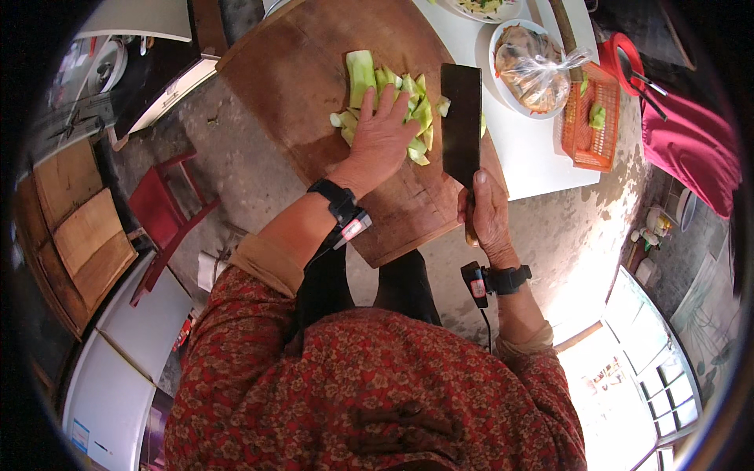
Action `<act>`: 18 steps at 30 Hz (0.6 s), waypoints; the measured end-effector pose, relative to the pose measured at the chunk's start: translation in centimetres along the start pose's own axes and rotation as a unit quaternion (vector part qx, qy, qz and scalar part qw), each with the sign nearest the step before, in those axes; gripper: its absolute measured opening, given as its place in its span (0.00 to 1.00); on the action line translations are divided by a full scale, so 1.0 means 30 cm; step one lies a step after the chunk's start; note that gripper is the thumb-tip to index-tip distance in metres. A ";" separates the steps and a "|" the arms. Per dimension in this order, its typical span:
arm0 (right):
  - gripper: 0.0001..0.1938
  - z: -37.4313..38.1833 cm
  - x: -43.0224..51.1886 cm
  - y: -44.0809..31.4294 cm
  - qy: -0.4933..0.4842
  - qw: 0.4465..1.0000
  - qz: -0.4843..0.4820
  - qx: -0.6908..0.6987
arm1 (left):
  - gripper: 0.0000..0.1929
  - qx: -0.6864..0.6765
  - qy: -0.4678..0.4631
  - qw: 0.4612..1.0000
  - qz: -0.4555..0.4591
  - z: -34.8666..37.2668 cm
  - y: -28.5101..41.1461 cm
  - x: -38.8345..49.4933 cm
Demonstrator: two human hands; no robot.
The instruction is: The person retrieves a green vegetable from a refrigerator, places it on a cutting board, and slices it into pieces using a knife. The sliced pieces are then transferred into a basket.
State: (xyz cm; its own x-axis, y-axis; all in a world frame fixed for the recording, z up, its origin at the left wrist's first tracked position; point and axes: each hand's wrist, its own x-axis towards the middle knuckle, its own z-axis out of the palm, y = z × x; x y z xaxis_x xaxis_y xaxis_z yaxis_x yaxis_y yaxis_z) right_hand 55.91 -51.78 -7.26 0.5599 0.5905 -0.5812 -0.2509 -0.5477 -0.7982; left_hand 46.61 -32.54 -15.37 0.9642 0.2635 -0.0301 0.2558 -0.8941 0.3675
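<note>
My right hand [492, 212] grips the wooden handle of a cleaver [461, 123], its broad dark blade pointing away from me above the right part of a wooden cutting board [277, 76]. My left hand [380, 132] lies palm down, fingers spread, over a heap of cut pale-green vegetable pieces [421, 112]. What lies under its palm is hidden. Beyond the fingertips, a longer peeled chunk of the vegetable [360, 73] rests on the board. One small piece [443, 106] sits close to the blade's left edge.
The board overlaps a white table [536, 171]. On it stand a white bowl [518, 112] with plastic-bagged food, a plate of food [486, 9] and an orange plastic basket [589, 141] holding a green scrap. A red stool [162, 206] is on the floor at left.
</note>
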 end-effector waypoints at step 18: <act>0.16 -0.030 0.069 -0.022 0.002 0.800 -0.255 -0.543 | 0.20 -0.826 -0.069 0.487 -0.276 -0.175 0.080 -0.013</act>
State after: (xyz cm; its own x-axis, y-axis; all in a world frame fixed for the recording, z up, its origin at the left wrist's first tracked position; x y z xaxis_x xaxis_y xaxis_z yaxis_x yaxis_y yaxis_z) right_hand 57.95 -50.72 -7.79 0.3739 0.9008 -0.2208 0.8440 -0.4291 -0.3217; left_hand 46.48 -32.89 -9.60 0.8050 0.1705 -0.5683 0.1831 0.8397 0.5112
